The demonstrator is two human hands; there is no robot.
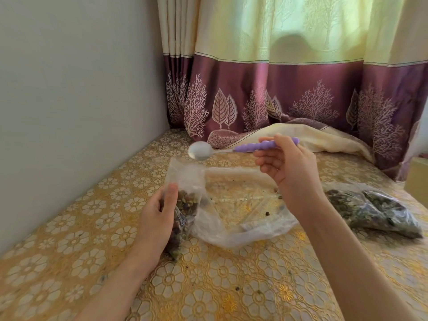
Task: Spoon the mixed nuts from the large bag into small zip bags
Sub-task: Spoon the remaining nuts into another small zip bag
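L hand grips the small zip bag upright, thumb on its front; bag approx. half full of mixed nuts, mouth open at top, base on the table near the left edge. R hand pinches the purple handle of the spoon — bowl empty, held just above the bag mouth. Large bag lies flat and nearly empty at table centre, touching the small bag's right side. Two filled zip bags lie toward the right edge. Curtain hangs behind the far edge — its hem rests on the table.
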